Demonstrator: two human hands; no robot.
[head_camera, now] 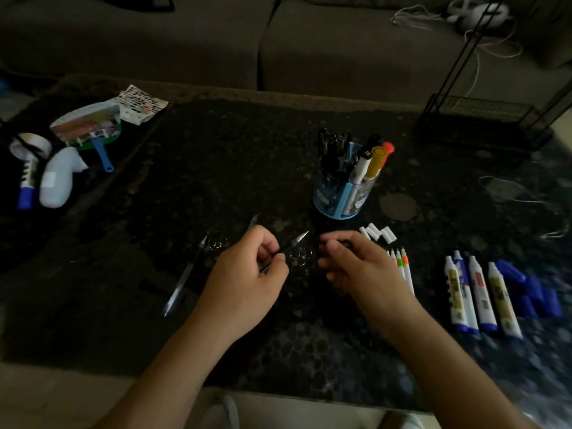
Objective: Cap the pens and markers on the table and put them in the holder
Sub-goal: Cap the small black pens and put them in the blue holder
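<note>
Black pen, tip bare, pinched by the fingers of our left hand, our right hand fingers curled round a dark cap, before the blue holder.

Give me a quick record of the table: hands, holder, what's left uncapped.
left hand: grips uncapped black pen, tip toward the other hand
right hand: pinches a small dark cap, dimly seen
holder: upright, holds pens and markers
loose: second pen at left; thin markers, white caps, fat markers, blue caps at right
</note>
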